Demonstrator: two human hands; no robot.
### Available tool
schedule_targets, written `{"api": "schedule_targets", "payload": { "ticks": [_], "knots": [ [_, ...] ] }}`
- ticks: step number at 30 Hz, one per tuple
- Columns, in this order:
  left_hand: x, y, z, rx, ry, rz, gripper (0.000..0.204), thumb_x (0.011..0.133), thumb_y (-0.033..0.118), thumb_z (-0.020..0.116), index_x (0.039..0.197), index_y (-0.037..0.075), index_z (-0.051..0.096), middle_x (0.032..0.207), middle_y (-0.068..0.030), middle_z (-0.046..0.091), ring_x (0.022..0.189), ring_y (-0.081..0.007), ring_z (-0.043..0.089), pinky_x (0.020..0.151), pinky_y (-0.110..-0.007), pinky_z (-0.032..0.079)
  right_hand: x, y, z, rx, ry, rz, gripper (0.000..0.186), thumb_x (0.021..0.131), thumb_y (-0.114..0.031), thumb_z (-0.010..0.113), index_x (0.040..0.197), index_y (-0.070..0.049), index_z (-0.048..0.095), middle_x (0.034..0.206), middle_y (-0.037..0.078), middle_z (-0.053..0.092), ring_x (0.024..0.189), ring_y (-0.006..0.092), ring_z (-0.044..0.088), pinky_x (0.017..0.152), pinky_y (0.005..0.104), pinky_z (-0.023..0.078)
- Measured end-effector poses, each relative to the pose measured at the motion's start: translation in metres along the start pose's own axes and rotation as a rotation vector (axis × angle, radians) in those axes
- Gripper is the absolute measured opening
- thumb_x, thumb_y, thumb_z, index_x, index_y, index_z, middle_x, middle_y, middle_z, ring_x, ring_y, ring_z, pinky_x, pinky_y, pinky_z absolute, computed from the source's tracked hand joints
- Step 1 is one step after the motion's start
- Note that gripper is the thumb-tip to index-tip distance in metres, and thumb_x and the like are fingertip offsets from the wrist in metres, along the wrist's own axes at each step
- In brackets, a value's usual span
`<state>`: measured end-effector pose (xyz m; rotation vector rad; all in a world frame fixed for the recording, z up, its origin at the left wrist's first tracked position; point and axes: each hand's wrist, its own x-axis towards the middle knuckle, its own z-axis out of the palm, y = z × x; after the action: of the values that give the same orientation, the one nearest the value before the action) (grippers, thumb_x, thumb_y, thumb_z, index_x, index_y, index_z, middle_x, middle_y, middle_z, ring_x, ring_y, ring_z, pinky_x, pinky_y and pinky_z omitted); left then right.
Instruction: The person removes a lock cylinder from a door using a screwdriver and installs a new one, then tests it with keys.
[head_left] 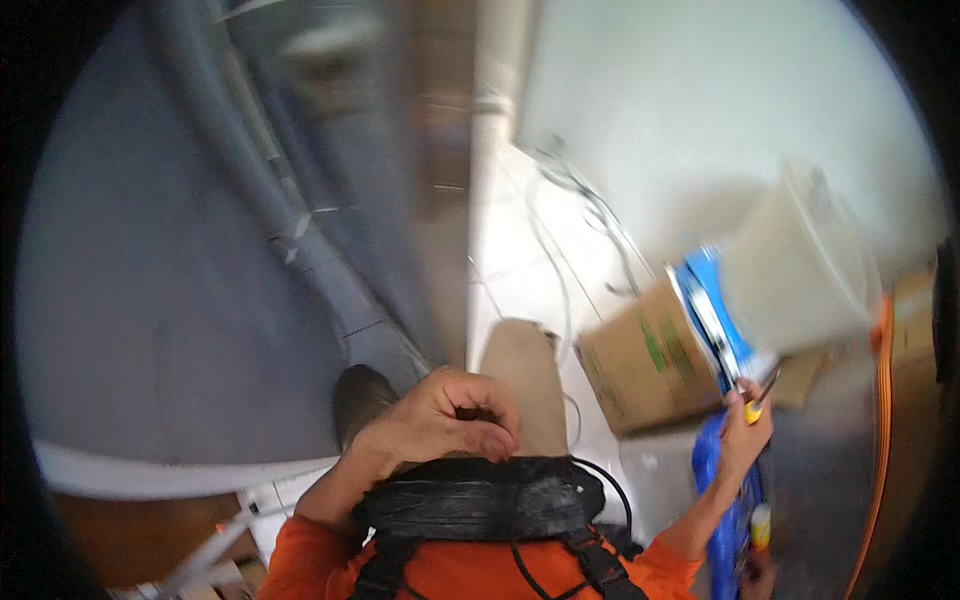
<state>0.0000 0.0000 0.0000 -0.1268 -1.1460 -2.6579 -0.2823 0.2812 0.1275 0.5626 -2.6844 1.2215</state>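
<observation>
My left hand [455,412] is in front of my waist with its fingers curled and the thumb tip pressed toward them. Whatever is pinched there, if anything, is too small or hidden to make out. Out to the right, my right hand [742,425] grips a screwdriver [754,411] with a yellow handle and a thin dark shaft pointing up and away. Just beyond that hand stands a cardboard box [650,360] with green print and a blue-and-white packet [712,300] along its top edge. A long blue object [708,460] lies beside my right wrist.
A pale bucket [800,260] stands behind the box. Loose cables [590,205] trail over the white tiles by the wall. A large grey surface [170,300] fills the left, beside a brown upright edge [445,230]. An orange cord [882,420] runs down the far right.
</observation>
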Motion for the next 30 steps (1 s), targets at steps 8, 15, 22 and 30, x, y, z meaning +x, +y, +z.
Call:
{"api": "schedule_targets", "payload": {
  "ticks": [8, 15, 22, 30],
  "knots": [
    [0.014, 0.190, -0.063, 0.681, 0.272, 0.838, 0.020, 0.083, 0.000, 0.078, 0.101, -0.002, 0.069, 0.091, -0.0089, 0.073, 0.084, -0.0114, 0.069, 0.072, -0.022, 0.053, 0.000, -0.141, 0.309, 0.826, -0.213, -0.880, 0.030, 0.080, 0.002, 0.078, 0.108, -0.003, 0.068, 0.086, 0.002, 0.056, 0.070, 0.0103, 0.051, 0.065, 0.0245, 0.043],
    [0.011, 0.195, 0.006, 0.969, 0.625, 1.170, 0.012, 0.089, 0.006, 0.076, 0.100, 0.003, 0.071, 0.092, -0.0034, 0.072, 0.081, -0.0047, 0.064, 0.064, -0.016, 0.046, -0.073, -0.169, 0.326, 1.066, -0.248, -0.839, 0.070, 0.075, -0.013, 0.090, 0.133, -0.001, 0.053, 0.091, 0.003, 0.051, 0.072, 0.0093, 0.049, 0.065, 0.0238, 0.043],
    [0.021, 0.197, 0.010, 0.792, 0.554, 1.227, 0.013, 0.097, 0.014, 0.069, 0.103, 0.003, 0.070, 0.090, 0.0007, 0.067, 0.073, -0.0031, 0.055, 0.065, -0.018, 0.043, -0.097, -0.175, 0.310, 0.839, -0.156, -0.941, 0.063, 0.074, -0.024, 0.090, 0.125, -0.002, 0.060, 0.100, 0.009, 0.055, 0.079, 0.0156, 0.053, 0.071, 0.0305, 0.048],
    [-0.006, 0.163, -0.057, 1.592, 0.903, 1.889, 0.036, 0.108, 0.024, 0.049, 0.105, -0.011, 0.056, 0.090, -0.0201, 0.067, 0.062, -0.0198, 0.063, 0.052, -0.028, 0.054, -0.110, -0.135, 0.276, 0.415, -0.106, -0.903, 0.028, 0.077, -0.008, 0.076, 0.104, -0.013, 0.068, 0.092, 0.007, 0.065, 0.080, 0.0275, 0.064, 0.064, 0.0376, 0.051]
  ]
}}
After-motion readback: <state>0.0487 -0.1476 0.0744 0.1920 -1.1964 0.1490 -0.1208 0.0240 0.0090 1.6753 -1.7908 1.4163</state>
